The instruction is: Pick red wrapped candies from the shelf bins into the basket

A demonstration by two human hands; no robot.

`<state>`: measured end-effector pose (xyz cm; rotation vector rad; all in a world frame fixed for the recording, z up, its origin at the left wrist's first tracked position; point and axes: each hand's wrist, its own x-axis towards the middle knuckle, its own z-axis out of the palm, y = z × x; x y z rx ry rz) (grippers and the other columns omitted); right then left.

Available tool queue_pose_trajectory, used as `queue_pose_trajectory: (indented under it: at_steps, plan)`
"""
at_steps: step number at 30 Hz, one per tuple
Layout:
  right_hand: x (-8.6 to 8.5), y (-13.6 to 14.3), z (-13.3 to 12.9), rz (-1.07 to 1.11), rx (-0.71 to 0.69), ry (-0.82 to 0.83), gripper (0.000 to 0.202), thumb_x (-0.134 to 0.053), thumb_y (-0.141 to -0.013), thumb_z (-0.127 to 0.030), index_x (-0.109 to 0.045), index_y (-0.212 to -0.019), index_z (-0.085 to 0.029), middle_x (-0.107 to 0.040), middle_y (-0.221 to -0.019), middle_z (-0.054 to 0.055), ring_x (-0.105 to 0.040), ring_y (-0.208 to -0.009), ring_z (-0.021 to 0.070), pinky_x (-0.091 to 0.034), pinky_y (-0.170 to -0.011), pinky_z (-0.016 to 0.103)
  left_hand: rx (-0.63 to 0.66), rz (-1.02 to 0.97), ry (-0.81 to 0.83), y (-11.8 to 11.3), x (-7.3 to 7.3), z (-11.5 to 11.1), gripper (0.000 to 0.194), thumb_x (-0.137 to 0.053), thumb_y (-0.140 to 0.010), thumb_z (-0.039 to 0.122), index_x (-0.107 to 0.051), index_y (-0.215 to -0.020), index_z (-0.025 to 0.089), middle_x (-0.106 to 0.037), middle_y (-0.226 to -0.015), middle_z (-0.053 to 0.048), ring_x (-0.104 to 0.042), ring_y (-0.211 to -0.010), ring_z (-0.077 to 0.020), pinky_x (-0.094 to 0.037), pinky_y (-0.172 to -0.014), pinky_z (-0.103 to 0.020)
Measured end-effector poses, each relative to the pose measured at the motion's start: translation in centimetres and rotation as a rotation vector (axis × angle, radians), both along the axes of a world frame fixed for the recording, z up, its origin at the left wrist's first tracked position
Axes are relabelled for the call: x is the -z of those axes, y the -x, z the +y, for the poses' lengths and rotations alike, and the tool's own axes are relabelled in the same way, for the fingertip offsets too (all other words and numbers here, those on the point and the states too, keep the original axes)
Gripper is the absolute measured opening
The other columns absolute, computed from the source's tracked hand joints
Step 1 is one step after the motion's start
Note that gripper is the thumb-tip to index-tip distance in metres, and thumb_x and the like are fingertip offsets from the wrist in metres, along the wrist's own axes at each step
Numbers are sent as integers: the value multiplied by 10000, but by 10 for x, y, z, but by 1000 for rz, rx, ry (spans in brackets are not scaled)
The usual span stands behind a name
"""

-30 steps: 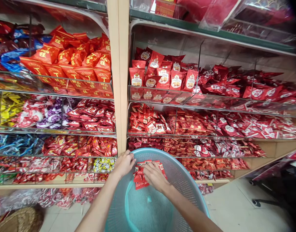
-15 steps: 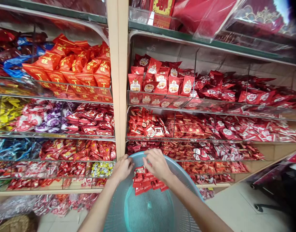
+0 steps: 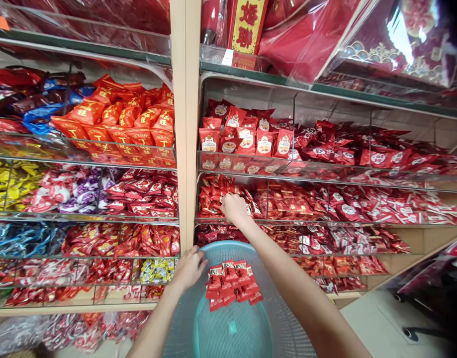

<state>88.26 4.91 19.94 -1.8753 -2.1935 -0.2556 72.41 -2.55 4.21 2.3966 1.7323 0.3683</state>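
My left hand (image 3: 191,267) is closed over the left rim of a blue-green plastic basket (image 3: 213,251). Inside that basket, toward its far side, lies a small heap of red candy packets (image 3: 233,283) with cream tops and dark lettering. My right hand (image 3: 234,209) reaches past the far rim into a shelf compartment of red wrapped packets (image 3: 211,195). Its fingers look curled down among the packets, with the tips hidden, so whatever they grasp does not show.
Clear-fronted shelves hold orange-red packets (image 3: 119,135), yellow ones (image 3: 17,181) and many red ones (image 3: 343,201). A wooden post (image 3: 186,124) divides the two shelf units. Plastic-bagged goods (image 3: 71,332) lie under the left shelves. Chair legs (image 3: 418,330) stand at lower right.
My right hand has gone from above the packets in the basket up and forward into the shelf compartment. The left hand keeps to the rim. The view has tilted up slightly.
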Motion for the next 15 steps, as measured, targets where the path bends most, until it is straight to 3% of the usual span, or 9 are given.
queue_pose_trajectory:
  at_steps: [5, 9, 15]
  plan:
    - [-5, -15, -3, 114, -3, -33, 233, -436, -836, -292, -642, -840, -183, -665, -868, 95, -600, -846, 197, -403, -694, 271, -7, -3, -1, 0, 1, 0, 292, -322, -870, 385, -550, -835, 206, -520, -953, -47, -551, -838, -164, -391, -702, -272]
    - [-3, -12, 1, 89, 4, -15, 237, -489, -807, -345, -647, -822, -169, -665, -875, 113, -593, -893, 220, -415, -716, 287, -3, -7, 0, 0, 1, -1, 298, -316, -872, 382, -552, -836, 206, -519, -951, -48, -549, -846, -166, -392, -710, -273]
    - [3, -2, 9, 90, 7, 10, 127, -516, -755, -181, -639, -778, -163, -669, -879, 112, -603, -894, 214, -427, -708, 274, -7, -31, 29, 0, -2, -1, 286, -329, -871, 374, -558, -837, 206, -519, -951, -42, -551, -848, -153, -390, -716, -259]
